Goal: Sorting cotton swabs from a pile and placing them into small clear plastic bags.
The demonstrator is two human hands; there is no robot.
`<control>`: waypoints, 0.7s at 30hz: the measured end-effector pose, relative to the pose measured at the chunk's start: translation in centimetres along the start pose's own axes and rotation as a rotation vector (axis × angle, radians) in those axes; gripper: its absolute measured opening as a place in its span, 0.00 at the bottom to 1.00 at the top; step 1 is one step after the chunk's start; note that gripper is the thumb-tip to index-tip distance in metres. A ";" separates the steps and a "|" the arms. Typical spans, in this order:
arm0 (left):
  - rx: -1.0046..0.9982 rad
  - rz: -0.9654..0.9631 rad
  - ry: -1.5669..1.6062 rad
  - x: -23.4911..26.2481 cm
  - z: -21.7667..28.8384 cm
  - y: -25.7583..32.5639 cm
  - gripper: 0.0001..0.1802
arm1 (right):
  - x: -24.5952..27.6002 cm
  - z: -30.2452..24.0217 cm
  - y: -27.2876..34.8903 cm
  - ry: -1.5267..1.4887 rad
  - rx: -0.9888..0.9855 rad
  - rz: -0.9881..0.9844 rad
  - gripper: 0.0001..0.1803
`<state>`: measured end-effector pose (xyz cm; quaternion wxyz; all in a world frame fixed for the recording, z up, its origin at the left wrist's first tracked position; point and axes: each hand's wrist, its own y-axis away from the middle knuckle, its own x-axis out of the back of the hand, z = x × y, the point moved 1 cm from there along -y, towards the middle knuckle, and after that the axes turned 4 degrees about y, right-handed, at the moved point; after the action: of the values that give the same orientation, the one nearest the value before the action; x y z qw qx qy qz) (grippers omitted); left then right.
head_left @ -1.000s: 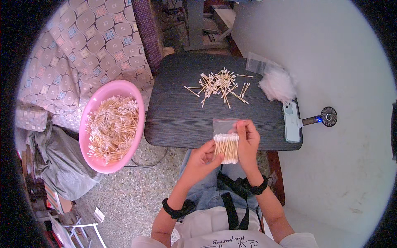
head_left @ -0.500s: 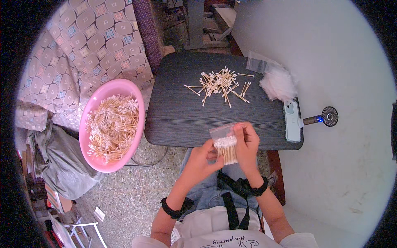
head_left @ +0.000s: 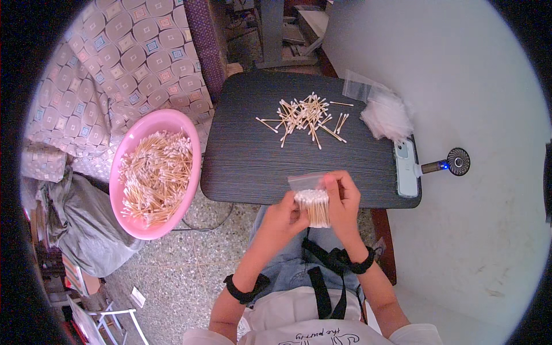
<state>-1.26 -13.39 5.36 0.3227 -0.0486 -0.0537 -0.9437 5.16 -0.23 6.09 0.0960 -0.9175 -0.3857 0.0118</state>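
Note:
Both hands hold a small clear plastic bag [head_left: 308, 188] filled with a bundle of cotton swabs [head_left: 314, 206], white tips up. My left hand [head_left: 283, 216] grips the bundle from the left and below. My right hand [head_left: 342, 198] pinches the bag's right side and top edge. The bag hovers over the near edge of a small dark table [head_left: 247, 155]. A loose pile of wooden-stick cotton swabs [head_left: 303, 117] lies further back on the table.
A pink oval basin [head_left: 190, 144] full of cotton swabs sits left of the table. A stack of clear bags [head_left: 386, 114], a pale phone [head_left: 406, 167] and a small handheld fan [head_left: 448, 164] are at the table's right. Patterned fabric and a grey bag lie left.
The bagged bundle has shifted slightly toward me and to the right, and my fingers have closed over the bag's top edge. The table pile and basin are unchanged.

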 end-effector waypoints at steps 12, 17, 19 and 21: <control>-0.110 0.261 0.198 -1.4 -1.0 0.3 0.15 | 0.3 0.5 0.3 -0.019 -0.012 0.058 0.09; -0.128 0.374 0.213 -1.2 -0.5 -0.1 0.13 | 0.5 0.5 0.6 -0.202 -0.132 -0.071 0.14; -0.345 0.425 -0.403 -0.3 -0.4 -0.1 0.11 | 0.4 0.0 0.6 -0.305 -0.073 -0.134 0.18; -0.413 0.385 -0.466 0.5 -0.6 -0.2 0.10 | 0.6 -0.1 0.7 -0.214 -0.108 -0.229 0.25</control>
<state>-1.83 -13.63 4.81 0.4571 -0.3357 0.0759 -0.8201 6.15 -0.31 6.12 0.0055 -0.8650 -0.4958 0.0775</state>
